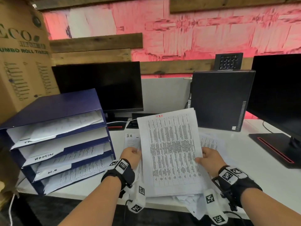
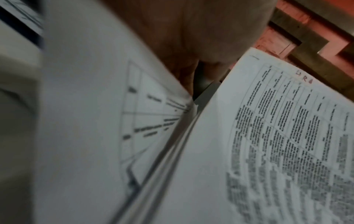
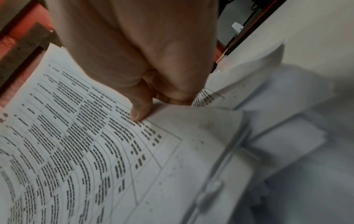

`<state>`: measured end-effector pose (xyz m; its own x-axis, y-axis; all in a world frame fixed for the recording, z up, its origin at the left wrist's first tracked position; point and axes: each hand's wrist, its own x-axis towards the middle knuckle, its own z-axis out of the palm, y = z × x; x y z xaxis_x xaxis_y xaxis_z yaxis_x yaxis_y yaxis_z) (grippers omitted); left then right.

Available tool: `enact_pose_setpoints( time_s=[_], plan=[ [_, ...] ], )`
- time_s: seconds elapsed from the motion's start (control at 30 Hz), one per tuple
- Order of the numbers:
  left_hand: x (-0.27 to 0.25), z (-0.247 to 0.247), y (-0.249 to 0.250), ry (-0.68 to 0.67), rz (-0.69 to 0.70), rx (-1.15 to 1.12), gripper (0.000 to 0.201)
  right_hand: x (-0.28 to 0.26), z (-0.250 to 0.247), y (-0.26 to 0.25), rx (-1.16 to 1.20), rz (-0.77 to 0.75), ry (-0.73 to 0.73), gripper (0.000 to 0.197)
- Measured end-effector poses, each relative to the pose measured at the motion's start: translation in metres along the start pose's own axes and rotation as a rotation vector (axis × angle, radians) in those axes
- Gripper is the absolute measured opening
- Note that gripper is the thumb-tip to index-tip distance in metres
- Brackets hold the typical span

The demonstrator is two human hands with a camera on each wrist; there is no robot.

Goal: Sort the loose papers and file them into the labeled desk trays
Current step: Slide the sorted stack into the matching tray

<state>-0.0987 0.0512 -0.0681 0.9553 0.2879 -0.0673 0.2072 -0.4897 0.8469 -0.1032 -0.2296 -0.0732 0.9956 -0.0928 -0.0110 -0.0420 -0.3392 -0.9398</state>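
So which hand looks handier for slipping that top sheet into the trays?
Probably the left hand: the trays stand on its side of the desk, beside it. The right hand pinches the sheet's far edge and would have to cross over.

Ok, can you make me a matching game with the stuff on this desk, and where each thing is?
Things:
1. printed sheet
2. blue tray rack
3. computer tower
4. cardboard box

Places:
A. standing behind the rack, far left
B. held up by both hands
C. on the desk's left side, slots holding papers
D. upright between two dark monitors

Pairs: 1-B, 2-C, 3-D, 4-A
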Motion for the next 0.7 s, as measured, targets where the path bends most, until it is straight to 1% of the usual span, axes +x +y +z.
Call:
enact_pose_setpoints(
  time_s=[0.03,0.1,0.13,0.17,0.23,0.27,0.3,0.33,0.47,0.53,0.57,0.6,0.7],
  plan=[
    [-0.002,-0.002,0.005,-0.008,0.01,-0.098,0.026,0.0,0.0,0.0,0.034,0.008,0.009,0.026],
    [-0.006,-0.006,0.015,-0.031,0.003,-0.271,0.038,-0.001,0.0,-0.002,0.092,0.026,0.031,0.023],
    [-0.006,-0.006,0.017,-0.05,0.023,-0.292,0.04,-0.002,0.0,-0.003,0.121,0.033,0.038,0.021],
    [-0.009,-0.007,0.019,-0.055,0.056,-0.305,0.036,-0.003,0.0,-0.005,0.145,0.038,0.042,0.021],
    [-0.014,-0.008,0.019,-0.038,0.108,-0.353,0.009,-0.006,0.0,-0.007,0.174,0.031,0.035,0.024],
    [-0.015,-0.009,0.017,-0.023,0.125,-0.38,0.013,-0.008,0.0,-0.009,0.186,0.023,0.026,0.025],
    [-0.014,-0.01,0.015,-0.002,0.129,-0.403,0.023,-0.009,0.0,-0.01,0.197,0.015,0.017,0.025],
    [-0.014,-0.012,0.014,0.023,0.135,-0.395,0.026,-0.011,0.0,-0.011,0.203,0.005,0.009,0.025],
    [-0.019,-0.031,0.01,0.148,0.158,-0.303,0.021,-0.011,0.005,-0.015,0.237,-0.026,0.076,0.013],
    [-0.02,-0.041,0.003,0.207,0.165,-0.255,0.023,-0.009,0.007,-0.017,0.25,-0.035,0.098,0.01],
    [-0.024,-0.048,0.001,0.225,0.166,-0.224,0.02,-0.009,0.009,-0.018,0.262,-0.032,0.097,0.01],
    [-0.027,-0.054,-0.001,0.226,0.159,-0.206,0.019,-0.009,0.01,-0.02,0.268,-0.034,0.091,0.01],
    [-0.034,-0.069,-0.006,0.192,0.138,-0.182,0.028,-0.01,0.014,-0.027,0.269,-0.054,0.072,0.009]
  ],
)
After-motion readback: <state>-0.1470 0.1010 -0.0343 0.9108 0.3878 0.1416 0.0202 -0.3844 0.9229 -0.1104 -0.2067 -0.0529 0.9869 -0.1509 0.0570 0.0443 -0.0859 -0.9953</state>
